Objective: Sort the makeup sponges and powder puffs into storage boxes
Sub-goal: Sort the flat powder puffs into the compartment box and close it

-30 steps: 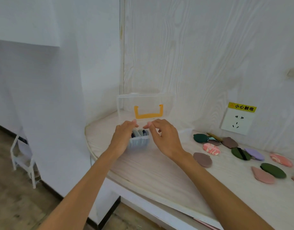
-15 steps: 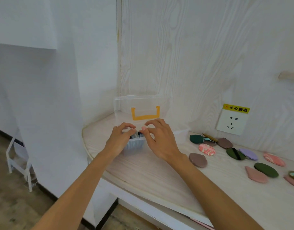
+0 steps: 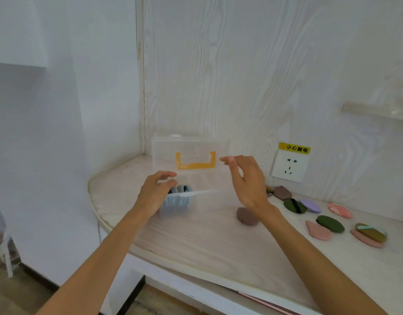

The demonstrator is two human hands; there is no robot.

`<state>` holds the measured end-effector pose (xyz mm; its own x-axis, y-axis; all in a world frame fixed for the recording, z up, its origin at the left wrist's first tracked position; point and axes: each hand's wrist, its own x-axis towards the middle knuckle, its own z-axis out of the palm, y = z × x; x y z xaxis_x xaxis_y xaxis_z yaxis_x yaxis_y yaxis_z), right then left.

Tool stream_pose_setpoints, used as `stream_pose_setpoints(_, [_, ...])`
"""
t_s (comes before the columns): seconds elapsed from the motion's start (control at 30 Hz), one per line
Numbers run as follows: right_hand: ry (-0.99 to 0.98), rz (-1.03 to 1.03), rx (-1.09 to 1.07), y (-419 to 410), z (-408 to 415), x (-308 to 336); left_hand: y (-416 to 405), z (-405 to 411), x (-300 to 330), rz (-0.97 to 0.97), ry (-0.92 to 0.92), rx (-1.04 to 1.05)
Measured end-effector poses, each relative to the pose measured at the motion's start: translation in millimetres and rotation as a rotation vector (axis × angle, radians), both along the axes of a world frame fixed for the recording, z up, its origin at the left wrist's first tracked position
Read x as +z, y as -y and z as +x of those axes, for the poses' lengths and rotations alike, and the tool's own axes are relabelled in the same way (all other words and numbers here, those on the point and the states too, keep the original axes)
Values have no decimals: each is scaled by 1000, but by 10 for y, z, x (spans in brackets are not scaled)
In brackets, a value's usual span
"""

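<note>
A pale wood-grain counter [image 3: 196,242] with a rounded front edge fills a corner between a plain white wall on the left and a whitewashed wood-grain panel behind. A white wall socket [image 3: 289,165] with a yellow warning label sits on the panel, low and right of centre, and a small ledge [image 3: 377,111] juts from the panel higher up at far right. Near the corner stands a clear plastic storage box [image 3: 173,201], its lid [image 3: 189,148] upright against the panel, an orange handle [image 3: 195,161] showing through it. Several dark and pale puffs stand on edge in the box's left end. The left hand [image 3: 156,193] rests at the box's left end with fingers curled over its rim. The right hand [image 3: 246,178] floats above the counter just right of the lid, fingers loosely spread and holding nothing. A brown puff [image 3: 247,215] lies on the counter below the right wrist. Further right, well apart from the box, more puffs are scattered: a brown one [image 3: 282,192], a dark green one with a black strap [image 3: 294,206], a lilac one [image 3: 310,205], a marbled pink one [image 3: 339,210], another dark green [image 3: 330,223], a plain pink [image 3: 318,230] and a stacked olive and pink pair [image 3: 370,234]. The counter's front half is open wood between the forearms. Below the left edge, brown floor and a white stand's leg [image 3: 6,255] show.
</note>
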<state>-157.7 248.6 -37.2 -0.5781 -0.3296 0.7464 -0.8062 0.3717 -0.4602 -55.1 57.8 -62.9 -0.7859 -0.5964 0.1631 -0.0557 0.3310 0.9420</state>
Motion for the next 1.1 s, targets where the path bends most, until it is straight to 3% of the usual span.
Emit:
stream_pose_setpoints(0.07, [75,-69,-182,-191,-131,57,-1,-18,-7,15,-8,23])
stream_pose_setpoints(0.13, [199,12,-352,-393,-303,99,-6,-23,-2,28,-10,45])
stream_pose_setpoints(0.27, [568,499,-393,-591,-519,-66,-33,-42,10,35,-26,93])
stream_pose_setpoints(0.4, [557,627,-418,-600,-546,-220,-51,6,28,-134,-1,244])
stream_pose_setpoints(0.57, [513,743,-458,-624,-504,-170,-164,161,118,-411,-182,413])
stream_pose_setpoints(0.63, [517,732,-471,-605,-498,-164,-184,135,178,-629,-193,223])
stream_pose_setpoints(0.7, [578,691,-446,-586,-458,-110,-205,86,199,-825,-50,-12])
stream_pose_setpoints(0.8, [640,593,-362,-640,-385,50,-221,45,135,-955,86,-80])
stream_pose_setpoints(0.9, [620,454,-284,-679,-307,218,-213,11,87,-887,87,-35])
stream_pose_setpoints(1.0, [397,317,-278,-550,-150,409,-202,-62,152,-681,97,-25])
stream_pose_setpoints(1.1, [197,123,-255,-326,-19,579,-235,-80,166,-625,103,11])
